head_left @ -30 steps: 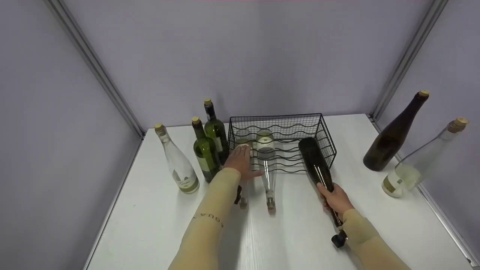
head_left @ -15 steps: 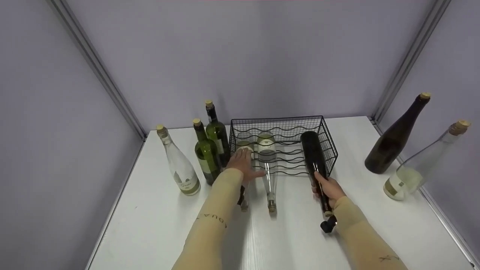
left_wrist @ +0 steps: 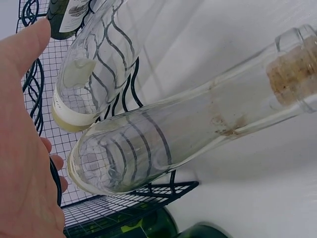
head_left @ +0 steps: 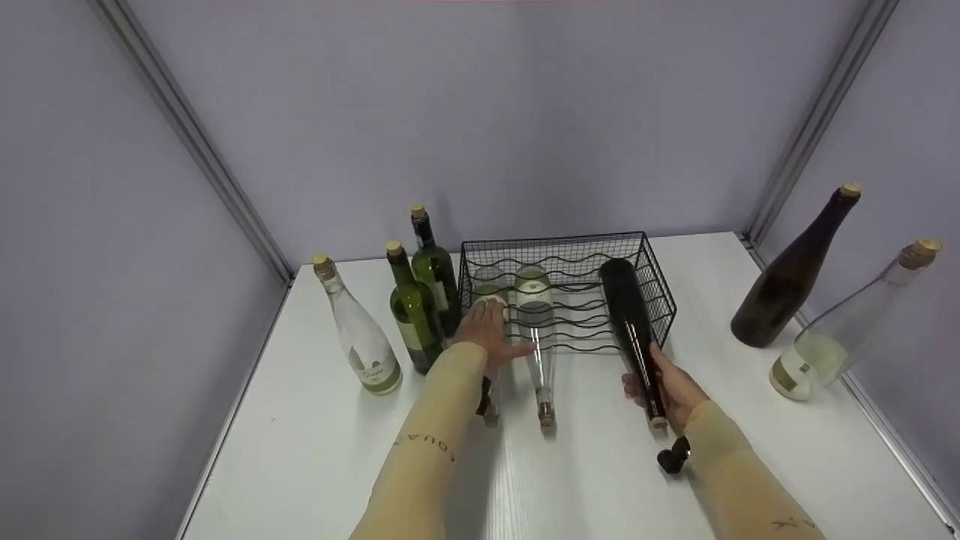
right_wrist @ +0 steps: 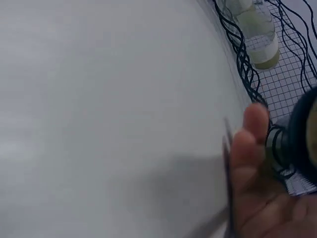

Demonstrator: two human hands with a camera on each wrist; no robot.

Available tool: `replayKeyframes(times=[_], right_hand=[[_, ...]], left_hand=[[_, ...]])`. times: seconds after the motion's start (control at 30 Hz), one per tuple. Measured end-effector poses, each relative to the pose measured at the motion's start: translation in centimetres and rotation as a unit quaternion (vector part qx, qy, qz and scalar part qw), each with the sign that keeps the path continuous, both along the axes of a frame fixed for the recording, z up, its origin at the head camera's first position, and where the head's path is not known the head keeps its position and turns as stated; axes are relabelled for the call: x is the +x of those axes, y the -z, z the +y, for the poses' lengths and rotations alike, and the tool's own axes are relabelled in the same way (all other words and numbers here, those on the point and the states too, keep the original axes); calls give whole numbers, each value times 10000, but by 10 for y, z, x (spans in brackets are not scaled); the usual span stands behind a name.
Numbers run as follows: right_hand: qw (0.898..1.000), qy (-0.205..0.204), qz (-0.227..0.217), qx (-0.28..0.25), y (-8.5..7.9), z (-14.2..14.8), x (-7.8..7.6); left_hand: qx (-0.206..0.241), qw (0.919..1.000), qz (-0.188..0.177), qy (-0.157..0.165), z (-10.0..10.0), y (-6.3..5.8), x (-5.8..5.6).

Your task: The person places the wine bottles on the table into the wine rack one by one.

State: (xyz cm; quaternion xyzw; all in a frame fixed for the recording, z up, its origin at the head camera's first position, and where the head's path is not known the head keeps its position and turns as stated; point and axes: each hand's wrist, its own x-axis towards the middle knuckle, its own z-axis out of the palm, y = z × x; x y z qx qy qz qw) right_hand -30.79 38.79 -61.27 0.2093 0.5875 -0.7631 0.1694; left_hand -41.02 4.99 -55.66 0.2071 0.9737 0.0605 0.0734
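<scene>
A dark wine bottle (head_left: 631, 319) lies in the right part of the black wire rack (head_left: 592, 344), base toward the back and corked neck toward me. My right hand (head_left: 679, 390) is at its neck, thumb to the right and fingertips showing on the left; in the right wrist view the fingers (right_wrist: 245, 148) look loosened and part of the palm shows. My left hand (head_left: 484, 330) rests flat over the rack's left part with its thumb spread. Two clear corked bottles lie there, one partly under that hand (left_wrist: 129, 148), the other beside it (head_left: 535, 322).
Left of the rack stand two green bottles (head_left: 415, 315) (head_left: 433, 262) and a clear bottle (head_left: 360, 337). Upright at the right are a brown bottle (head_left: 787, 277) and another clear bottle (head_left: 840, 337). Panels (head_left: 480, 112) enclose the white table (head_left: 600, 487) at the back and sides.
The dark bottle has settled back and straightened in the rack. My right hand moved forward with it, then shifted slightly right as its grip loosened. The left hand has stayed in place.
</scene>
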Motion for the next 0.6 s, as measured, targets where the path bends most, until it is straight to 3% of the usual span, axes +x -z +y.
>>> replayKeyframes(times=[0.1, 0.17, 0.4, 0.6], right_hand=[[9949, -56, 220, -986, 7, 6, 13], [9908, -92, 393, -1294, 8, 7, 16], [9889, 113, 138, -1475, 11, 9, 21], [9868, 326, 281, -1562, 13, 13, 20]], left_hand=[[-70, 9999, 74, 19, 2, 3, 0], [-72, 9999, 144, -24, 2, 2, 0], [-7, 10000, 15, -32, 2, 4, 0], [47, 10000, 22, -58, 3, 4, 1]])
